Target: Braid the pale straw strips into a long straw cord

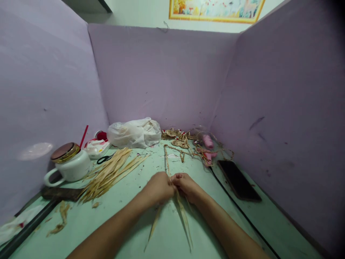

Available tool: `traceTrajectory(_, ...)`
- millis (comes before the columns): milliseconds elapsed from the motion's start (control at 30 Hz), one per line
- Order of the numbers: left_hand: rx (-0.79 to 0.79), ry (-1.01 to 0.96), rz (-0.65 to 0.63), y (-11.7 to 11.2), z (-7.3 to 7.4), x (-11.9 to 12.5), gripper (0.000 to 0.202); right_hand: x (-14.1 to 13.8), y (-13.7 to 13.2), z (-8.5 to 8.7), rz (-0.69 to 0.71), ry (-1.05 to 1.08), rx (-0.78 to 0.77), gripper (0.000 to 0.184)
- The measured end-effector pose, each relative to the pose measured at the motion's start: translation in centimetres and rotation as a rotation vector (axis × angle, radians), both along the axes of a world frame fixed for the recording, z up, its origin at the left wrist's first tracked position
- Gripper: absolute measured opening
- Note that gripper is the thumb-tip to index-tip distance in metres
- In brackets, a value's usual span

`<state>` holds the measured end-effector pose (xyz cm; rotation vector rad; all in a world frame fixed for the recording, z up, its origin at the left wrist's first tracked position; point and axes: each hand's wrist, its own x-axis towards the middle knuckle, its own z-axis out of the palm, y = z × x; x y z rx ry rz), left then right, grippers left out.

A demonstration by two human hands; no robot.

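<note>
My left hand [161,187] and my right hand [186,185] meet over the middle of the table, fingers pinched round one end of a thin straw braid [167,160]. Beyond my hands the braid runs away from me, then bends right toward a tangle of cord. Loose straw strands [183,213] hang from my fingers toward the front edge, and another strand [153,227] trails below my left hand. The exact crossing of strands between my fingertips is hidden.
Left of my hands lie a bundle of straw strips [110,172], scissors [104,159] and a lidded white mug [74,166]. A white plastic bag [134,133] and woven straw pieces [180,143] sit at the back. On the right are a phone [238,180] and a black cable [237,205].
</note>
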<state>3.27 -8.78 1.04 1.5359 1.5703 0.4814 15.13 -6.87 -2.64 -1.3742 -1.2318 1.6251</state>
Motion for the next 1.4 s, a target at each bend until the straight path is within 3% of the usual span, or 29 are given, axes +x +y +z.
traceTrajectory(67, 0.02, -0.07, 0.104, 0.9, 0.2, -0.8, 0.009, 0.4, 0.0, -0.1, 0.034, 0.028, -0.002, 0.008)
traceTrajectory(167, -0.113, -0.353, 0.194, 1.7, -0.1, -0.7, 0.009, 0.8, 0.2, -0.6, 0.075, 0.065, 0.027, 0.009)
traceTrajectory(367, -0.461, -0.577, 0.125, 2.1, -2.0, 0.0, 0.016, 0.9, 0.6, -1.1, 0.106, -0.029, 0.098, 0.01)
traceTrajectory(533, -0.343, -0.473, 0.112, 2.2, -2.1, -0.2, 0.013, 1.3, 0.8, -0.5, 0.146, -0.193, 0.195, 0.01)
traceTrajectory(700, -0.277, -0.237, 0.082, 2.4, -1.7, -0.2, 0.012, 1.3, 1.1, -1.0, 0.169, -0.485, 0.473, 0.013)
traceTrajectory(867, -0.202, -0.192, 0.074, 2.1, -1.6, -0.1, 0.009, 1.3, 0.1, -0.3, 0.193, -0.754, 0.661, 0.019)
traceTrajectory(967, -0.15, -0.22, 0.072, 2.0, -1.9, 0.0, 0.008, 1.4, -0.2, 0.4, 0.175, -0.817, 0.663, 0.021)
traceTrajectory(1167, -0.144, -0.207, 0.082, 2.0, -1.8, 0.1, 0.012, 1.3, -0.3, 0.9, 0.11, -0.836, 0.461, 0.021)
traceTrajectory(1400, -0.29, -0.167, 0.156, 1.7, -1.0, -0.1, 0.016, 0.1, -2.3, 2.1, 0.177, -1.029, 0.709, 0.021)
